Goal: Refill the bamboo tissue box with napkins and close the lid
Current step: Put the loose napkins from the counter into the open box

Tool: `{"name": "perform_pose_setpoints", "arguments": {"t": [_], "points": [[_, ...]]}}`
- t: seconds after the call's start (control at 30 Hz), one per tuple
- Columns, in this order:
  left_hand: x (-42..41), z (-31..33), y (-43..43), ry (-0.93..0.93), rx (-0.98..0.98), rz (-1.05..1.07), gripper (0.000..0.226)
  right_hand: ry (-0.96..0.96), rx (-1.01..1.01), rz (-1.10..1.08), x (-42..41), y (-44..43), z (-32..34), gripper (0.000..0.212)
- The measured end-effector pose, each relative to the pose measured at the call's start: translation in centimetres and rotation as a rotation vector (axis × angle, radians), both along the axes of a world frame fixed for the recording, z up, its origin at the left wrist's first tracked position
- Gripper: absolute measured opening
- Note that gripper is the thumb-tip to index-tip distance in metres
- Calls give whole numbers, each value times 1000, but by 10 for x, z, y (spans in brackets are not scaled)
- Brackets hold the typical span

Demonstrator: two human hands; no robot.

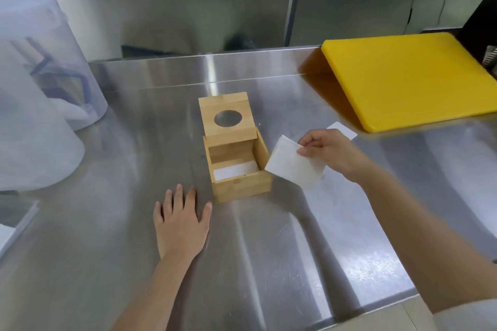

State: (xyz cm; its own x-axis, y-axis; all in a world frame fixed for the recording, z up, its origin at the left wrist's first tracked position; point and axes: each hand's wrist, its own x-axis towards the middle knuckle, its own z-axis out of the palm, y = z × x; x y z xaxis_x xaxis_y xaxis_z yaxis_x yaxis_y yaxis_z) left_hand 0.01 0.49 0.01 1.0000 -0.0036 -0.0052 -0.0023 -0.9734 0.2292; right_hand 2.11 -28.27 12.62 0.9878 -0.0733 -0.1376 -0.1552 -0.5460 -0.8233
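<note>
On the steel counter point(269, 250) in front of you, the bamboo box point(240, 169) stood near the middle with its lid point(227, 118) swung up and back, so the round hole in the lid faced you and the inside lay open. White napkins point(234, 171) already lay flat in the bottom of the box, well below its rim.

Your right hand point(326, 149) hovered just to the right of the box, thumb and fingertips pinched on the upper edge of a folded white napkin point(295, 166). That napkin hung tilted, its lower left corner close beside the box's right wall; whether it touched the wood could not be told. Another white sheet point(343, 129) lay on the counter just behind your right hand, partly hidden by it.

Your left hand point(181, 223) rested flat on the counter, fingers spread and relaxed, holding nothing; its thumb tip sat close to the box's near left corner, and contact could not be made out.

A yellow cutting board point(408, 78) lay well off to the right at the back, and a cloudy plastic tub point(32, 88) stood at the left edge.
</note>
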Motion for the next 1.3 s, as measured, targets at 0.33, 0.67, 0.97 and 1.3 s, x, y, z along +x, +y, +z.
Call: {"name": "perform_pose_setpoints", "arguments": {"t": [0.33,0.67,0.97,1.3], "points": [[4,-3,0,-6,44,-3,69,2,-273,353,48,62,12,13],[4,-4,1,23,33,6,62,185,-591,683,72,96,-9,21],[4,-5,0,10,33,13,69,318,-677,790,75,116,-25,11],[5,-7,1,0,27,15,66,128,-639,735,71,114,-28,20]]}}
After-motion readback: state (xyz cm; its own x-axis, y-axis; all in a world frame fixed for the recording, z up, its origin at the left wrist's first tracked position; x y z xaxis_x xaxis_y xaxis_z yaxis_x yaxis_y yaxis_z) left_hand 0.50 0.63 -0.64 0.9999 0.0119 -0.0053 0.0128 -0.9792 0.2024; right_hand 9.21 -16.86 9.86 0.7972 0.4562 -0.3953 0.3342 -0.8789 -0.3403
